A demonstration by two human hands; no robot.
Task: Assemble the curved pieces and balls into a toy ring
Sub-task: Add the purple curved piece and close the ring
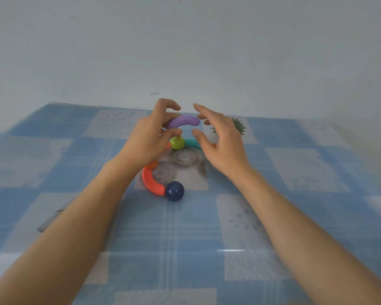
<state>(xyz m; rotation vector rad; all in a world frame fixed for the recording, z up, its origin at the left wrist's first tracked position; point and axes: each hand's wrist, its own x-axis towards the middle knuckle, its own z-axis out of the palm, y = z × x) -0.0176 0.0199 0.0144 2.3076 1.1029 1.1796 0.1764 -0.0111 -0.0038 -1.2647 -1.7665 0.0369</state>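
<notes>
Near the middle of the frame the person's left hand (151, 137) held a purple curved piece (184, 121) up off the table, its left end pinched between thumb and fingers, the arch bowing upward. The right hand (221, 142) hovered just beside the piece's free end, fingers spread and loosely curled, gripping nothing.

Below the hands, on the blue checked tablecloth (75, 194), lay the part-built ring. An orange curved piece (151, 182) ran down to a dark blue ball (174, 191) at centre frame, touching it. Farther up sat a green ball (177, 143), with a teal curved piece (193, 142) reaching right from it and disappearing behind the right hand. Whether the orange run reached the green ball I could not tell; the left hand covered that stretch.

To my eye the step in hand was adding the purple arc. Next it needed turning so its curve followed the ring, then an end seated on a ball, probably with the right hand steadying.
</notes>
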